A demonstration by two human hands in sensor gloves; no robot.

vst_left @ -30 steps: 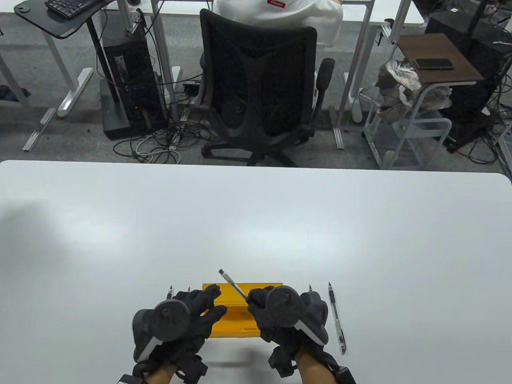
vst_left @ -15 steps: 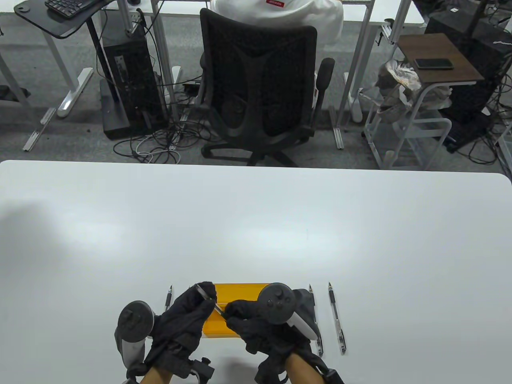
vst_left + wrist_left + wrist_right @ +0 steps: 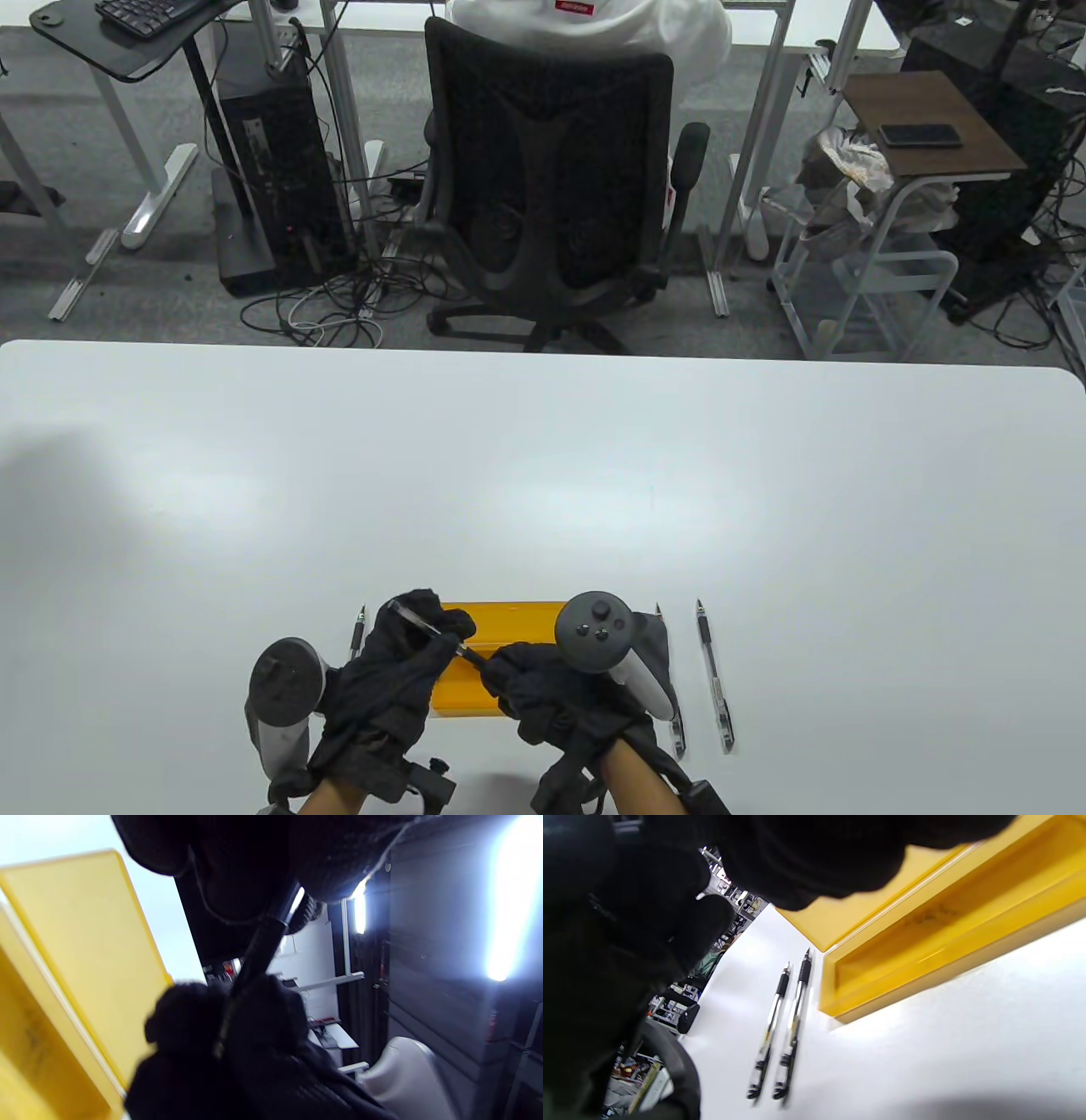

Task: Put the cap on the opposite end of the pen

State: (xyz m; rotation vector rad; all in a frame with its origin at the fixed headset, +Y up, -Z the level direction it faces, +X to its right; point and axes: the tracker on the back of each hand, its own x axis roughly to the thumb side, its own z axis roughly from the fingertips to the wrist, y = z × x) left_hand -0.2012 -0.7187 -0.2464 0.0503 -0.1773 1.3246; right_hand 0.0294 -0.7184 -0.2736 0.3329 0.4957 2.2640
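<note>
1. Table view: a yellow tray (image 3: 501,613) sits near the 6 o'clock edge of the white table (image 3: 543,475), mostly hidden by both gloved hands. The left hand (image 3: 399,671) pinches a slim pen (image 3: 424,626) that slants toward 10 o'clock; the right hand (image 3: 543,688) grips its lower, dark end. One pen (image 3: 357,635) lies at the tray's 9 o'clock; two pens (image 3: 714,679) lie side by side at its 3 o'clock, one partly under the right tracker (image 3: 607,641).

2. Left wrist view: the black, knitted fingers (image 3: 237,861) close on the dark pen barrel (image 3: 254,950); the right hand's fingers (image 3: 254,1018) wrap its other end. The smooth tray lid (image 3: 85,950) stands at 9 o'clock.

3. Right wrist view: blurred gloves fill the top; I cannot tell the grip here. Two clear-barrelled, uncapped pens (image 3: 780,1027) lie parallel, just beside the glossy tray's (image 3: 925,955) corner.
</note>
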